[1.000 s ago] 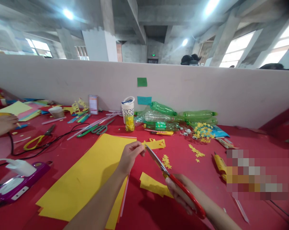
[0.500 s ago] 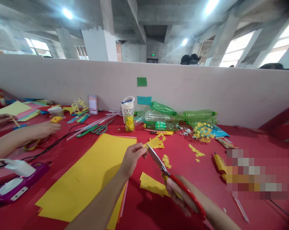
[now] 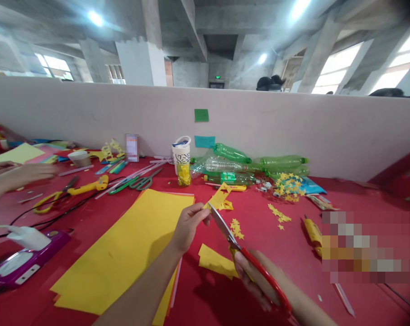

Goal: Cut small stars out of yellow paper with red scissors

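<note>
Open passage: bare red worktop [image 3: 279,246] right of the scissors [image 3: 221,223] (a few paper stars [image 3: 237,228] aside). The green bottles [image 3: 232,155] and partition wall [image 3: 293,127] close the far edge; yellow sheets [image 3: 130,244], the left.

My right grip [image 3: 259,278] partly hides the loops of the red scissors [image 3: 223,226], and its wrist runs off the bottom edge. My left grip [image 3: 188,225] covers the near end of the yellow scrap [image 3: 220,199], so I cannot tell where the blades meet it. My forearm hides a corner of the yellow sheet [image 3: 130,244]. A pixelated patch [image 3: 368,246] blots out part of the desk [image 3: 286,253]. Another person's hand [image 3: 30,173] has its arm cut by the left edge.
</note>
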